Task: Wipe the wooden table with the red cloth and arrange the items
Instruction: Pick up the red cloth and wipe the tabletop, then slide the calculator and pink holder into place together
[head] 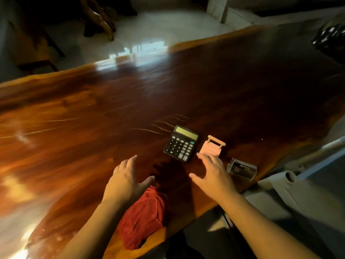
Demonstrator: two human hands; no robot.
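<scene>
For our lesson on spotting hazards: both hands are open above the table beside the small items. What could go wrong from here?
1. The clear box lies close to the table edge; a careless right hand might knock it off.
2. The red cloth overhangs the near edge and may slip down.

The broad reddish-brown wooden table (pixel 112 113) is gleaming with a glossy, polished finish, its grain streaking pale. The crumpled red cloth (pixel 143 215) is looking soft and matt. The black plastic calculator (pixel 180 143) is showing dull keys; the small clear plastic box (pixel 242 168) is glinting.
</scene>
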